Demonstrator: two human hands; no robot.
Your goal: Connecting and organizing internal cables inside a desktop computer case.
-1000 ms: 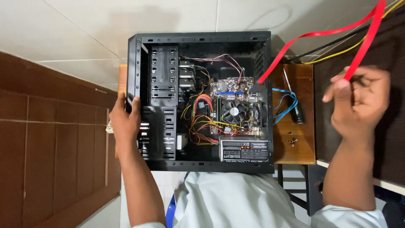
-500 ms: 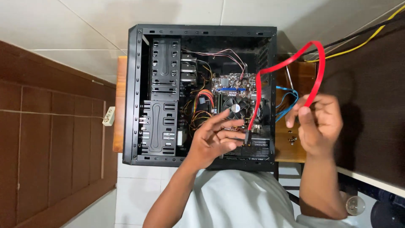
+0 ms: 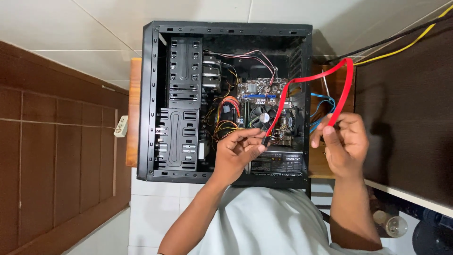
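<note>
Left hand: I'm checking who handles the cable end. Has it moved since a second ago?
Yes. The left hand left the computer case's outer left wall and moved right, over the open interior, where it now pinches the red flat cable's black connector.

A single head-worn camera looks almost straight down from above the person's chest, close enough that the open computer case (image 3: 226, 101) fills the middle of the frame. The case lies on a small wooden table (image 3: 133, 113), whose left edge shows beside it. Tiled floor (image 3: 94, 28) runs along the top, a dark desk (image 3: 406, 123) along the right. No second view exists.
</note>
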